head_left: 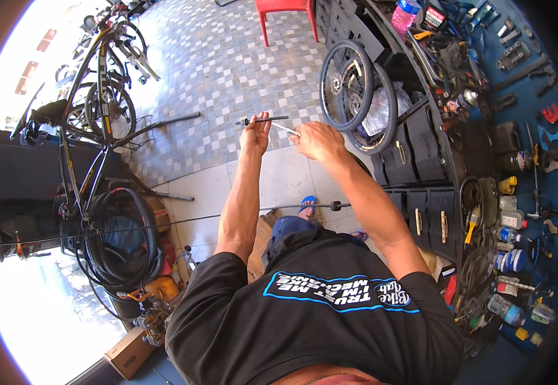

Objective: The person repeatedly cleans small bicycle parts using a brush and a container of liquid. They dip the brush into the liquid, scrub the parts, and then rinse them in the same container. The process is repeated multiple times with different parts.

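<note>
Head view: we look down on two bare hands, apart from each other, held out over the tiled floor (215, 83).
Left hand (255, 136): fingers and thumb closed on a thin, straight black rod (277, 118) with a wider collar near its left end.
Right hand (321, 141): curled tight around a slim, silver-coloured metal tool (285, 129); its free end angles toward the rod. Contact: we cannot tell.
Rod position: ahead of the torso, roughly level, lying across the left fingers.
Step in hand: we judge it to be close work on the rod, left hand steadying, right hand applying the tool.
Next move: in our judgement it calls for a firm left grip and the tool tip lined up with the rod.
Rod count: one held; tool count: one held.
Wheel count: two black-tyred, spoked bicycle wheels (324, 90), one partly behind the other, beside the dark drawers (423, 138).
Seat count: one red plastic seat (285, 6), partly cut off.
Sandal count: two blue sandals (307, 204), worn.
Carton count: one brown cardboard box (129, 354), lower left.
Brush count: one yellow-handled brush (471, 226).
Wall tools: too crowded for us to count.
</note>
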The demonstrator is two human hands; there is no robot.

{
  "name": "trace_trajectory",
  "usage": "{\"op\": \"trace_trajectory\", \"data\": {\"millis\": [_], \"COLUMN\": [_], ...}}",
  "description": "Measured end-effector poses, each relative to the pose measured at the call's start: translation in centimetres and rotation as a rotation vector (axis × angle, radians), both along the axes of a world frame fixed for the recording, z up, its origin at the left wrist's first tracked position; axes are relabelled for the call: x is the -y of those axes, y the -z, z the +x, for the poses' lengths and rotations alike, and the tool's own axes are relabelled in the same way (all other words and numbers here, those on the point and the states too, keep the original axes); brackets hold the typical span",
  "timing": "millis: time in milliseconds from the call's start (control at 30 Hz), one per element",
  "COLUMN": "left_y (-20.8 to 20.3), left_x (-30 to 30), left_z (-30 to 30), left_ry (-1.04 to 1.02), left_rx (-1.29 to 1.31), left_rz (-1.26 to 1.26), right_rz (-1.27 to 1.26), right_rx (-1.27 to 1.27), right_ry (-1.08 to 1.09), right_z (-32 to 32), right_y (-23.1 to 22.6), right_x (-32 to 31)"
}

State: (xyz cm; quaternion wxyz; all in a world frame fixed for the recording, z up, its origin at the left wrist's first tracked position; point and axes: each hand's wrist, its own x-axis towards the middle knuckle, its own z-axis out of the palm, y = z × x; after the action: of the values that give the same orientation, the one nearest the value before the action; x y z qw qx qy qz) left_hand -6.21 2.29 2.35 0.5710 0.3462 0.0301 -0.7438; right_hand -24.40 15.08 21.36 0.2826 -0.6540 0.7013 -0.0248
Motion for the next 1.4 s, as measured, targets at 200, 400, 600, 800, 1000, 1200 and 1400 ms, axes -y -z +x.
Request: {"op": "trace_trajectory", "data": {"millis": [200,400,600,800,1000,1200,1400], "left_y": [0.2,-1.0,-1.1,-0.2,-1.4,-2.8,-3.1], "left_x": [-0.1,-1.0,-0.9,-0.8,-1.9,-2.3,-2.1], "left_z": [0.2,-0.2,0.5,0.9,0.2,0.4,0.3], "left_ry": [-0.016,0.081,0.027,0.010,0.142,0.213,0.300], "left_rx": [0.080,-0.033,-0.055,0.070,0.078,0.362,0.451], "left_rz": [0.006,-0.035,-0.072,-0.090,-0.154,-0.248,-0.281], "right_rz": [0.004,0.007,0.042,0.030,0.032,-0.039,-0.068], "right_rx": [-0.005,-0.011,0.068,0.071,0.084,0.010,0.017], "right_ry": [-0.020,-0.061,-0.063,-0.041,0.000,0.034,0.051], "right_z": [0.1,1.0,1.2,1.2,0.9,0.2,0.0], "right_y": [-0.2,-0.7,-1.2,-2.4,-2.4,-1.4,-1.0], "right_x": [-0.4,-0.5,-1.1,-1.7,-1.6,-0.6,-0.2]}}
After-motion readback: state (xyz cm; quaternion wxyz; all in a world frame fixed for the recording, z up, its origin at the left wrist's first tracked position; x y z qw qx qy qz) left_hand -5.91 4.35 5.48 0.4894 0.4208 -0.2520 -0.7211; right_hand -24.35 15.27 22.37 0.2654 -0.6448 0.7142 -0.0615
